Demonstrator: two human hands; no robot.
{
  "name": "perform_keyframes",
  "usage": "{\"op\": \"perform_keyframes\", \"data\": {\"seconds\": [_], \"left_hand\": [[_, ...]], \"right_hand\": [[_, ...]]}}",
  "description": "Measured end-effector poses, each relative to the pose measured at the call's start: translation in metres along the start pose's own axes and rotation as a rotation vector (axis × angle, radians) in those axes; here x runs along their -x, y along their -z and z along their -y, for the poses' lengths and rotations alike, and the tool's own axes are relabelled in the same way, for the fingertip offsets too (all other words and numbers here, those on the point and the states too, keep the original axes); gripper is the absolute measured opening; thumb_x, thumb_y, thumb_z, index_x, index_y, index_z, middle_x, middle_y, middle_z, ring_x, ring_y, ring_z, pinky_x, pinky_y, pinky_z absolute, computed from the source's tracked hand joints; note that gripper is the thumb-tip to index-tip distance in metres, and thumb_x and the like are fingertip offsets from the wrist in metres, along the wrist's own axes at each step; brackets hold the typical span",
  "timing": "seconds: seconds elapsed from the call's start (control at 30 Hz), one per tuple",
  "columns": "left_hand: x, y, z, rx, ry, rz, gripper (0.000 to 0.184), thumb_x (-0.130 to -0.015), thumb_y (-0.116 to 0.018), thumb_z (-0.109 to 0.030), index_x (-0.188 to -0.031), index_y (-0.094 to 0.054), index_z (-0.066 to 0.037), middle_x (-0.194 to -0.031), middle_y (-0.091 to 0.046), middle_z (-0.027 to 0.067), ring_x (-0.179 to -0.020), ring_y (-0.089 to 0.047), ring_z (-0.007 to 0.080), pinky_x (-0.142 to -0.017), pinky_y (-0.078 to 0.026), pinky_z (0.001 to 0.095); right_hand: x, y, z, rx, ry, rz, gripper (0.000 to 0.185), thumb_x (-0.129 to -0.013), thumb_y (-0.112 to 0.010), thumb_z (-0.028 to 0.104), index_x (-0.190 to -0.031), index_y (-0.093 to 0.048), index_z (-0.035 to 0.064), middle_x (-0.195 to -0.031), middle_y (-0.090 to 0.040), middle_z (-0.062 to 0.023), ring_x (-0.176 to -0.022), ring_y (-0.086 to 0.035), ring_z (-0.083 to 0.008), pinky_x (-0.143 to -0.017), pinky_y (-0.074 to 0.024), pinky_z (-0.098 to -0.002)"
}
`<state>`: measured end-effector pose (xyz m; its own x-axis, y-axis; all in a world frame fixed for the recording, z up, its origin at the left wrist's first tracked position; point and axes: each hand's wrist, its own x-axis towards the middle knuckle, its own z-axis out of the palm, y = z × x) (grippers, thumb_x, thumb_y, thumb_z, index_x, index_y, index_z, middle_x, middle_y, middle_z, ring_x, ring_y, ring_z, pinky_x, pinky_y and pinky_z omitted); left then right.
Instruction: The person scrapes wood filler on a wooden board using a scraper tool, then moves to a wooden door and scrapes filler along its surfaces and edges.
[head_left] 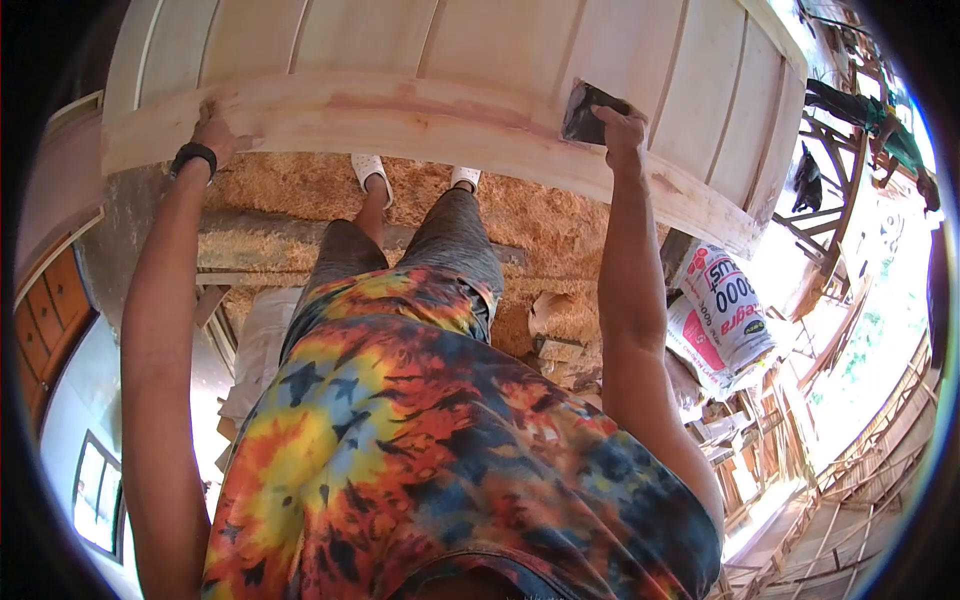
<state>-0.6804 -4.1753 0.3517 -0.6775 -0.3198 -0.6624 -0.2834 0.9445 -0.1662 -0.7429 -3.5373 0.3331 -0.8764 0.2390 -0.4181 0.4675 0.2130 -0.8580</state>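
Note:
A large pale wooden panel, grooved like a door, lies in front of me with a smooth border rail along its near edge. My left hand rests on that rail at the left, fingers spread, a black band on the wrist. At the right, my right hand grips a dark sheet of sandpaper, pressed flat where the rail meets the grooved boards. Fingers and thumb close over its right side, so part of the sheet is hidden. Reddish-brown patches mark the rail between my hands.
Wood shavings cover the ground around my feet. A printed white sack stands at the right below the panel. Timber pieces are piled farther right. Another person is at the far right. Brown drawers show at the left.

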Motion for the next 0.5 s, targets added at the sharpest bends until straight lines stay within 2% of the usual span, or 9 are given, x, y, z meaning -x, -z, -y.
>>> {"op": "perform_keyframes", "data": {"seconds": [0.13,0.5], "left_hand": [[0.004,0.003,-0.005,-0.004,0.018,-0.006,0.138,-0.068,-0.083,-0.062,-0.157,-0.003,0.006,-0.163,-0.007,0.0311,-0.152,-0.015,0.041,-0.124,-0.022,0.0433],[0.003,-0.002,-0.004,0.032,0.018,-0.023,0.138,-0.066,-0.084,-0.062,-0.158,-0.004,0.002,-0.164,-0.007,0.0275,-0.149,-0.021,0.0445,-0.122,-0.027,0.046]], "right_hand": [[0.0,-0.01,-0.004,-0.069,0.011,0.007,0.021,-0.073,-0.073,0.004,-0.092,-0.073,-0.0054,-0.081,-0.07,-0.0075,-0.068,-0.064,-0.0174,-0.065,-0.0543,-0.033],[0.007,-0.038,0.0,-0.08,0.034,0.0,0.023,-0.072,-0.072,0.004,-0.093,-0.072,-0.0068,-0.081,-0.069,-0.0083,-0.067,-0.063,-0.0169,-0.062,-0.0534,-0.0317]]}}
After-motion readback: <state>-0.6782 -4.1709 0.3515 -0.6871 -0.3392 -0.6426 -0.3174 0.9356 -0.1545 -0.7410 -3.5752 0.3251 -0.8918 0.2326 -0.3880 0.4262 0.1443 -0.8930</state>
